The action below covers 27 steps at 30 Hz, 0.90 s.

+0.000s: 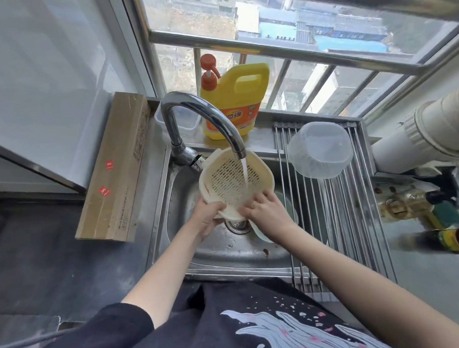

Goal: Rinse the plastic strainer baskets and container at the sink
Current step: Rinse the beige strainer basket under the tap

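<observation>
A cream plastic strainer basket (230, 177) is tilted under the running faucet (199, 117), and water streams onto its slotted bottom. My left hand (208, 215) grips the basket's near left rim. My right hand (266, 210) rests inside the basket's near right edge, fingers on the plastic. A pale green basket (286, 210) lies in the steel sink (226, 250) behind my right hand, mostly hidden. A clear plastic container (319, 150) sits upside down on the drying rack (338, 221) to the right.
A yellow dish-soap jug (233, 100) with an orange pump stands on the ledge behind the faucet. A long cardboard box (115, 168) lies left of the sink. Bottles (408, 205) and a white pipe (431, 133) crowd the right counter. The drain strainer (237, 224) sits below the basket.
</observation>
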{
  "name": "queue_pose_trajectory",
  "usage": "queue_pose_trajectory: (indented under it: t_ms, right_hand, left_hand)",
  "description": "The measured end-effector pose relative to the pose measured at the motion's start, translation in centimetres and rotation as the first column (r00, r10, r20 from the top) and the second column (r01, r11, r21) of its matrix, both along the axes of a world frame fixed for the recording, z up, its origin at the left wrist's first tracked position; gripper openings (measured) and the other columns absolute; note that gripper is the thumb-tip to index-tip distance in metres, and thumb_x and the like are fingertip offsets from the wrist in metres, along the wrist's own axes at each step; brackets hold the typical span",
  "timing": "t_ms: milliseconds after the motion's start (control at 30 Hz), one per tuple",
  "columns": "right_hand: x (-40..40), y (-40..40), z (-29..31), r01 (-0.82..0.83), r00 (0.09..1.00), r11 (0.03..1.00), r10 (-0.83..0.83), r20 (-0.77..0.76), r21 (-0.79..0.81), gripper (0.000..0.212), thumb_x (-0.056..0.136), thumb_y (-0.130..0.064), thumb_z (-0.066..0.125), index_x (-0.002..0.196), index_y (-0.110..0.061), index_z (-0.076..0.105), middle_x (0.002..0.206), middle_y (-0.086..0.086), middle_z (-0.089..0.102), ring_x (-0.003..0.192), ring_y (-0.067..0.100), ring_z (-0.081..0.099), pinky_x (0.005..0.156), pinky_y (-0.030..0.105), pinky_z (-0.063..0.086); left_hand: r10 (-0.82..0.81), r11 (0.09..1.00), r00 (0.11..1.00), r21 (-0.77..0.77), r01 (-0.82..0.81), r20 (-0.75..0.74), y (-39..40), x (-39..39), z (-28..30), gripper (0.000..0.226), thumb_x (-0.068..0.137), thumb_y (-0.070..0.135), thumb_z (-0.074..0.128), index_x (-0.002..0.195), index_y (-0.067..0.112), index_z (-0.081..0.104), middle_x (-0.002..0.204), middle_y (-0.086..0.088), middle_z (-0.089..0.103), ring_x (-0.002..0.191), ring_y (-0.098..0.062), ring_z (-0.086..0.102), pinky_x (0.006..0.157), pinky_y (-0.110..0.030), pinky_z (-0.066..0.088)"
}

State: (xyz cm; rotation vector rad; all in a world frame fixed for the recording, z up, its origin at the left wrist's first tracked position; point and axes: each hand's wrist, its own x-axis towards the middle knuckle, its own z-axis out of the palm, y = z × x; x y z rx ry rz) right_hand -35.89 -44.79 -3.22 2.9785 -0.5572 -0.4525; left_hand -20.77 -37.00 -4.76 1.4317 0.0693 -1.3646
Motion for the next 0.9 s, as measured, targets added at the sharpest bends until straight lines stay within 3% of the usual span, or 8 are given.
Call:
queue_pose_trajectory:
  t_ms: [100, 233, 333, 433, 500, 633, 733, 900]
  right_hand:
    - [-0.8, -1.8, 0.7, -0.124, 0.989, 0.984, 0.113, -0.092, -0.125, 0.015, 0.068, -0.019, 0.078, 0.082, -0.02, 0.073, 0.073, -0.006, 0.071, 0.086, 0.02, 0.062, 0.093, 0.035, 0.039]
    - [-1.4, -3.6, 1.7, -0.177, 0.978, 0.971, 0.156, -0.136, -0.159, 0.035, 0.073, -0.021, 0.075, 0.107, -0.026, 0.072, 0.119, 0.0, 0.068, 0.117, 0.023, 0.057, 0.112, 0.039, 0.025]
    - [-1.5, -4.1, 2.9, -0.198, 0.968, 0.942, 0.145, -0.203, -0.27, 0.045, 0.081, -0.022, 0.067, 0.126, -0.026, 0.062, 0.14, 0.002, 0.053, 0.131, 0.023, 0.046, 0.117, 0.041, 0.013]
    - [-0.7, -3.6, 2.7, -0.093, 0.937, 0.952, -0.015, -0.348, -0.292, 0.063, 0.092, -0.023, 0.054, 0.148, -0.012, 0.029, 0.155, 0.011, 0.029, 0.146, 0.03, 0.014, 0.111, 0.045, -0.015]
    - [0.6, -2.4, 2.5, 0.087, 0.931, 0.964, -0.169, -0.324, -0.252, 0.068, 0.091, -0.028, 0.054, 0.149, -0.008, 0.024, 0.152, 0.014, 0.033, 0.146, 0.03, 0.012, 0.108, 0.044, -0.024]
    - [2.6, -0.2, 1.6, 0.395, 0.892, 0.918, -0.393, -0.224, -0.04, 0.062, 0.09, -0.02, 0.05, 0.147, -0.009, 0.027, 0.147, 0.015, 0.038, 0.142, 0.031, 0.023, 0.119, 0.045, -0.003]
    - [3.0, 0.8, 0.8, 0.417, 0.908, 0.892, -0.418, -0.035, 0.177, 0.057, 0.092, -0.016, 0.05, 0.146, -0.019, 0.03, 0.142, 0.011, 0.043, 0.136, 0.032, 0.03, 0.114, 0.04, 0.022]
    - [2.3, 0.9, 0.5, 0.306, 0.932, 0.918, -0.343, 0.117, 0.253, 0.066, 0.094, -0.008, 0.046, 0.152, -0.014, 0.015, 0.157, 0.007, 0.024, 0.145, 0.023, 0.022, 0.114, 0.034, 0.015]
  left_hand:
    - [-0.116, 0.993, 0.993, 0.001, 0.116, -0.027, 0.1, 2.3, 0.6, 0.017, 0.092, 0.011, 0.051, 0.108, 0.016, 0.053, 0.111, -0.011, 0.059, 0.098, -0.03, 0.059, 0.082, -0.045, 0.054]
    - [-0.321, 0.945, 0.939, 0.104, 0.309, 0.121, -0.6, 4.4, 0.5, 0.027, 0.092, 0.021, 0.059, 0.117, 0.012, 0.055, 0.108, -0.013, 0.067, 0.081, -0.025, 0.07, 0.059, -0.033, 0.059]
    - [-0.429, 0.9, 0.894, 0.147, 0.41, 0.134, -1.4, 4.2, 0.8, 0.036, 0.092, 0.034, 0.058, 0.118, 0.008, 0.056, 0.096, -0.013, 0.071, 0.075, -0.024, 0.071, 0.057, -0.031, 0.059]
    - [-0.35, 0.935, 0.925, 0.119, 0.335, 0.146, -2.1, 3.2, 0.5, 0.038, 0.098, 0.031, 0.048, 0.124, 0.005, 0.052, 0.101, -0.013, 0.068, 0.083, -0.025, 0.069, 0.057, -0.031, 0.06]
    - [-0.294, 0.954, 0.946, 0.107, 0.281, 0.135, -2.3, 2.1, 0.2, 0.041, 0.098, 0.03, 0.047, 0.13, 0.004, 0.048, 0.111, -0.015, 0.064, 0.091, -0.028, 0.067, 0.062, -0.034, 0.06]
    - [-0.155, 0.987, 0.988, 0.04, 0.156, -0.026, -2.9, 0.0, 1.0, 0.031, 0.099, 0.027, 0.046, 0.12, 0.003, 0.046, 0.103, -0.016, 0.064, 0.097, -0.031, 0.064, 0.079, -0.042, 0.055]
    - [-0.103, 0.995, 0.988, -0.012, 0.102, -0.118, -3.2, -1.2, 1.4, 0.027, 0.101, 0.027, 0.042, 0.118, 0.007, 0.046, 0.097, -0.013, 0.064, 0.09, -0.027, 0.065, 0.072, -0.037, 0.055]
    - [-0.125, 0.992, 0.992, -0.006, 0.125, -0.012, -3.5, -1.9, 1.3, 0.021, 0.099, 0.032, 0.046, 0.104, 0.015, 0.056, 0.09, -0.004, 0.065, 0.087, -0.019, 0.061, 0.069, -0.028, 0.048]
